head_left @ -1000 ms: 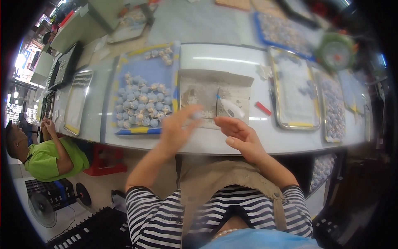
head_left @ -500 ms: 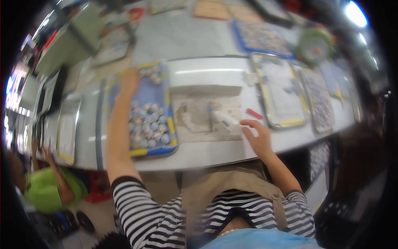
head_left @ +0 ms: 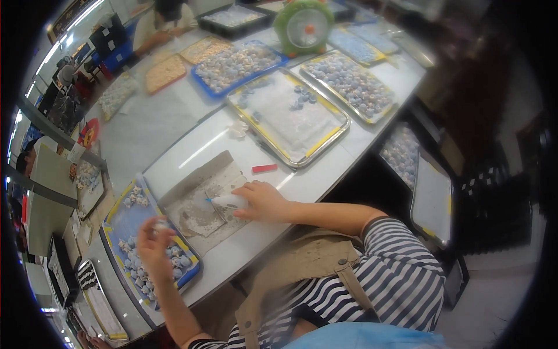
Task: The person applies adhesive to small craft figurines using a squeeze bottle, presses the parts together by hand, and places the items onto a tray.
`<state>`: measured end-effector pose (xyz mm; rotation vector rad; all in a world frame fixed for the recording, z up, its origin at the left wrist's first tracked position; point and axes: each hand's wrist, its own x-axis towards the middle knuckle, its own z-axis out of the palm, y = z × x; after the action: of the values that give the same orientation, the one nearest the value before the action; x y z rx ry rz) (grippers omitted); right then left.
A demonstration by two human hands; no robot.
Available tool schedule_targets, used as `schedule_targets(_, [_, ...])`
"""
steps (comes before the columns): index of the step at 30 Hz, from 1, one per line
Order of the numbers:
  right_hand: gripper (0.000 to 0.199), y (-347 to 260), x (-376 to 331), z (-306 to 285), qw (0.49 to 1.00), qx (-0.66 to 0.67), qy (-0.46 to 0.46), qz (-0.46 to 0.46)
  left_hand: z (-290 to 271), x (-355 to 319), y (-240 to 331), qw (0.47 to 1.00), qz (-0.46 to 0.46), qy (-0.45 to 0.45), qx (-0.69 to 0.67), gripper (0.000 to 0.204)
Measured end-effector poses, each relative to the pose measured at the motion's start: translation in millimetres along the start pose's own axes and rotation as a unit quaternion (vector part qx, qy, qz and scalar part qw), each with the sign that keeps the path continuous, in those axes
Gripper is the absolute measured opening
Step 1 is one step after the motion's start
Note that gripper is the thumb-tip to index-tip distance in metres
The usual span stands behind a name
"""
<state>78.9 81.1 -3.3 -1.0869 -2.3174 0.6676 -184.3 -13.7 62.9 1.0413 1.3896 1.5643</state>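
- Fingers of the right hand (head_left: 264, 200) are wrapped around a white pen-like tool (head_left: 228, 201), its tip pointing toward 9 o'clock and lying low over a stained grey work mat (head_left: 200, 203), likely so the mat catches any mess.
- Left hand (head_left: 154, 241) is raised above the blue tray (head_left: 125, 224), fingers pinched together on one small pale piece (head_left: 159, 223), held up clear of the rest as if picked out singly.
- That blue tray, at 9 o'clock from the mat, holds many small pale figures (head_left: 136, 264) in loose clusters, within easy reach of the left hand.
- At 1 o'clock from the right hand, a small red strip (head_left: 264, 168) lies on the white counter (head_left: 192, 148).
- Further out at 1 o'clock, a metal tray with yellow edging (head_left: 288, 113) is mostly bare, with a few bluish pieces near its far end.
- Beyond it, more trays (head_left: 349, 81) are packed with similar pieces; a green dial scale (head_left: 305, 26) stands at 12 o'clock.
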Motion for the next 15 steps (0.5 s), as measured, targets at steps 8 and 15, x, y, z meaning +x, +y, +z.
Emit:
schedule_targets(8, [0.025, -0.6, 7.9, -11.0, 0.958, 0.236, -0.113, 0.115, 111.8, -85.7, -48.0, 0.943, -0.195, -0.017, -0.268, 0.031])
schedule_targets(15, [0.023, 3.2, -24.1, -54.6, 0.909, 0.397, 0.000, 0.127, 118.3, -75.6, -56.9, 0.949, -0.198, -0.010, -0.245, 0.031])
